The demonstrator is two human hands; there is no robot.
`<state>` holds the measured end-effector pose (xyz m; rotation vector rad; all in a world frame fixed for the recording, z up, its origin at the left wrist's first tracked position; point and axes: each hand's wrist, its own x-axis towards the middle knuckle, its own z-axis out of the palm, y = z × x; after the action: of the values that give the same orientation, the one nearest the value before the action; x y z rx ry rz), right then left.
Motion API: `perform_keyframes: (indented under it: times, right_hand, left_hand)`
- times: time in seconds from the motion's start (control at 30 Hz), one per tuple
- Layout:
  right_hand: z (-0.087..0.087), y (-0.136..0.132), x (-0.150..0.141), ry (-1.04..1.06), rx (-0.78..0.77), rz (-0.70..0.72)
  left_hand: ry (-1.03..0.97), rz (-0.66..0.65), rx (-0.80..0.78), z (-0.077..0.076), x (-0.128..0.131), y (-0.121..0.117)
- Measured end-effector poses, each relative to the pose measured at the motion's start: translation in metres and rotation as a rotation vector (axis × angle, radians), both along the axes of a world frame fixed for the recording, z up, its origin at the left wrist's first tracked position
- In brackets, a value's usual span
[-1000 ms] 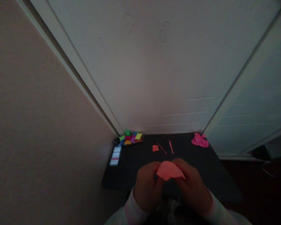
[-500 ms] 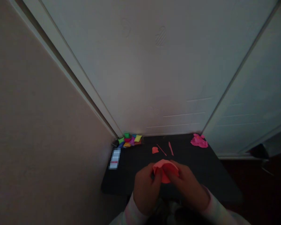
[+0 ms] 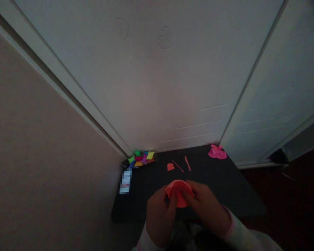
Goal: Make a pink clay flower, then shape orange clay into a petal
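A thin, rounded sheet of orange-pink modelling clay (image 3: 181,201) is held up over the near part of the dark table. My left hand (image 3: 161,212) grips its left side, thumb pressed on the inner face and fingers behind. On the right side my right hand (image 3: 208,207) pinches it likewise, its thumb close to the left one. Just beyond the hands lie a small orange clay piece (image 3: 170,167), a thin pink stick (image 3: 178,166) and a flat pink modelling knife (image 3: 187,163). The fingers behind the clay are mostly hidden.
Colourful clay packets (image 3: 141,158) lie at the table's back left corner, with a blurred pale rectangular item (image 3: 125,181) in front. A bright pink clay lump (image 3: 217,152) sits at the back right. The dark table (image 3: 225,188) meets a white panel (image 3: 157,87) behind it.
The view has shifted slightly. Both thumbs have moved a little over the clay, whose upper edge now looks rounder. Both hands keep hold of it, and the things on the table stay put.
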<state>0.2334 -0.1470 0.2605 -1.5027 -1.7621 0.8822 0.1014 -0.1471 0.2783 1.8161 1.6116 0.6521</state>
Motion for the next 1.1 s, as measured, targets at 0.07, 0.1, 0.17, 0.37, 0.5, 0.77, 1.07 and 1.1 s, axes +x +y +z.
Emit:
perform_keyframes:
  times: [0.07, 0.1, 0.17, 0.37, 0.5, 0.77, 1.07, 1.1]
  right_hand:
    - [-0.002, 0.0, 0.0, -0.025, -0.012, 0.03]
    - [-0.002, 0.0, -0.001, -0.028, -0.016, 0.038]
    - [-0.001, 0.0, -0.001, -0.009, -0.019, 0.038]
    - [0.005, -0.002, -0.001, 0.076, 0.001, 0.002]
    - [0.0, -0.002, -0.002, 0.044, 0.026, -0.004]
    - [-0.001, -0.005, -0.01, 0.057, 0.06, 0.034]
    - [-0.003, -0.006, -0.01, -0.033, 0.041, 0.002]
    - [-0.004, -0.006, -0.01, -0.045, 0.036, 0.001]
  left_hand:
    - [-0.04, 0.001, 0.026, 0.0, -0.001, 0.001]
    - [-0.046, 0.003, 0.039, 0.0, -0.001, 0.001]
    - [-0.032, 0.004, 0.062, -0.001, -0.003, 0.001]
    - [0.003, -0.014, 0.081, -0.006, -0.006, -0.002]
    - [0.002, 0.041, 0.072, -0.009, -0.008, -0.002]
    - [-0.08, 0.102, 0.071, -0.008, -0.014, -0.011]
    - [0.232, 0.045, 0.104, -0.009, -0.016, -0.009]
    - [0.261, 0.03, 0.111, -0.01, -0.016, -0.009]
